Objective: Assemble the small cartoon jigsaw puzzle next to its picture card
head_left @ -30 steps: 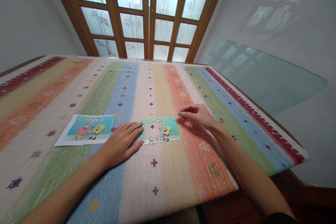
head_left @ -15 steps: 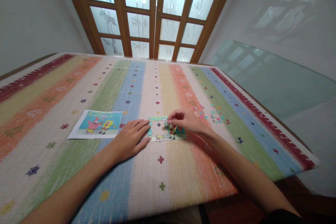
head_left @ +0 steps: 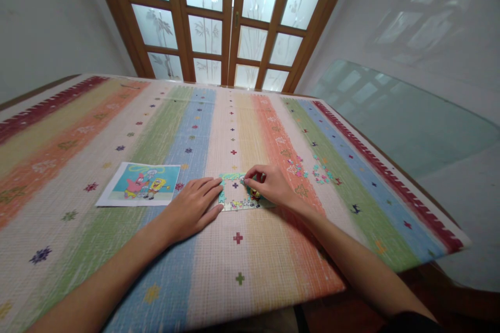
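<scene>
A partly assembled jigsaw puzzle (head_left: 236, 207) lies on the striped cloth, its border and right part joined, with bare cloth showing through the middle gap. Along its left edge rests my left hand (head_left: 195, 204), palm down, fingers stretched out and touching the border. My right hand (head_left: 272, 185) is over the puzzle's right side, thumb and forefinger pinched on a small puzzle piece (head_left: 242, 180) at the gap's upper right corner. That hand hides part of the joined right section. Left of my left hand lies a printed picture (head_left: 135, 192) of cartoon figures.
Loose pink puzzle pieces (head_left: 300, 167) and teal puzzle pieces (head_left: 322, 173) are scattered right of my right hand. A striped tablecloth (head_left: 219, 265) covers the table. Beyond its far edge stand wood-framed glass doors (head_left: 230, 21).
My right hand has shifted slightly left along the puzzle's top, still pinching the piece. The left hand stays on the left edge. The view has shifted a little.
</scene>
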`<state>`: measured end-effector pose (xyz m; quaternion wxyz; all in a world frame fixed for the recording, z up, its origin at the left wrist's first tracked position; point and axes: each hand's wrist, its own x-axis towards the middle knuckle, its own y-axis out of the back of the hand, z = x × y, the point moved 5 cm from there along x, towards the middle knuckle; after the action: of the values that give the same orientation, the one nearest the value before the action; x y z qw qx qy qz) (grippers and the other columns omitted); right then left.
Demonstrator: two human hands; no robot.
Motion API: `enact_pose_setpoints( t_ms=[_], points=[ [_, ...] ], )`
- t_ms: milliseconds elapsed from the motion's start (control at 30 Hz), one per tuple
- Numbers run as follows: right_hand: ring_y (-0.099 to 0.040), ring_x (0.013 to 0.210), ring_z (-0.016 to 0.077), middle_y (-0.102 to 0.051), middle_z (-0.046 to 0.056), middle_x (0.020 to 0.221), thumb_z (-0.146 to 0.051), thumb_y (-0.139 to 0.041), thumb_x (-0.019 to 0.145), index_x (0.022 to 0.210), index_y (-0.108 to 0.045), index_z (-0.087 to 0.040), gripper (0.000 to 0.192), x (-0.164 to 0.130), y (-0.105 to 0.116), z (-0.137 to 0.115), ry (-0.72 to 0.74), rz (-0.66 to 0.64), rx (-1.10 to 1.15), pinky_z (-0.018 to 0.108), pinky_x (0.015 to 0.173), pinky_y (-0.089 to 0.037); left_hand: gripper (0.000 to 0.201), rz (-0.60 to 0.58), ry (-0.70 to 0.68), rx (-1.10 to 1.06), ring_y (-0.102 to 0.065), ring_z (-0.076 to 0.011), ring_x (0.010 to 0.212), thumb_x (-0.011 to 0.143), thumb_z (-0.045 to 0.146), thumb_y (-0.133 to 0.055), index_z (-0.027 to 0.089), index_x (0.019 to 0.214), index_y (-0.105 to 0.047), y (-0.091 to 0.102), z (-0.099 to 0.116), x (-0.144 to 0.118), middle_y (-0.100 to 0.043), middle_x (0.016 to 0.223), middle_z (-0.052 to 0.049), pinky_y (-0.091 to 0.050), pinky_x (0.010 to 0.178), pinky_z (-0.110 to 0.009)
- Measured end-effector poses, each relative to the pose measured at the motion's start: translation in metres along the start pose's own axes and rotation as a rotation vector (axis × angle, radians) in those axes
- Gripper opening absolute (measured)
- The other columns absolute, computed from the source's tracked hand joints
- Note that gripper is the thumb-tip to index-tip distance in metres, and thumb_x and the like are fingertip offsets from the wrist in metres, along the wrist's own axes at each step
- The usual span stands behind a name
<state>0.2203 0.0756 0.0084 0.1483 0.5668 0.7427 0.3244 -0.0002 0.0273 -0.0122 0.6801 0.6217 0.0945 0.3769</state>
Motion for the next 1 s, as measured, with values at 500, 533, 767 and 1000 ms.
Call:
enact_pose_setpoints(
  t_ms=[500, 533, 767, 1000],
  points=[
    [-0.068, 0.080, 0.0211, -0.077, 0.006, 0.087, -0.019, -0.070, 0.085, 0.083, -0.079, -0.024, 0.010, -0.004, -0.002, -0.005, 0.079, 0.041, -0.135, 0.037, 0.077, -0.051, 0.039, -0.007, 0.000, 0.024, -0.056, -0.0308, 0.131, 0.106, 0.039, -0.044, 0.018, 0.135, -0.058, 0.001, 0.000, 0.000, -0.062, 0.143, -0.013, -0.047, 0.109, -0.052],
    [-0.068, 0.081, 0.0217, -0.076, 0.005, 0.086, -0.019, -0.070, 0.085, 0.082, -0.078, -0.024, 0.010, -0.005, -0.003, -0.006, 0.097, 0.044, -0.169, 0.037, 0.078, -0.051, 0.039, -0.006, -0.001, 0.024, -0.056, -0.0308, 0.131, 0.106, 0.039, -0.044, 0.018, 0.135, -0.058, 0.001, 0.000, 0.000, -0.062, 0.143, -0.013, -0.047, 0.109, -0.052],
    [-0.063, 0.086, 0.0212, -0.068, 0.007, 0.090, -0.018, -0.069, 0.087, 0.083, -0.077, -0.020, 0.009, -0.008, -0.002, -0.009, 0.197, 0.076, -0.282, 0.035, 0.080, -0.049, 0.038, -0.009, 0.004, 0.020, -0.055, -0.0309, 0.131, 0.106, 0.039, -0.044, 0.018, 0.135, -0.058, 0.000, -0.001, 0.000, -0.061, 0.143, -0.013, -0.046, 0.109, -0.052],
    [-0.062, 0.089, 0.0220, -0.067, 0.007, 0.093, -0.024, -0.075, 0.085, 0.086, -0.078, -0.021, 0.005, -0.010, -0.002, -0.009, 0.203, 0.026, -0.302, 0.036, 0.082, -0.048, 0.039, -0.010, -0.009, 0.049, -0.056, -0.0304, 0.131, 0.107, 0.039, -0.042, 0.018, 0.136, -0.056, 0.002, 0.001, 0.000, -0.061, 0.143, -0.013, -0.047, 0.109, -0.050]
  ],
)
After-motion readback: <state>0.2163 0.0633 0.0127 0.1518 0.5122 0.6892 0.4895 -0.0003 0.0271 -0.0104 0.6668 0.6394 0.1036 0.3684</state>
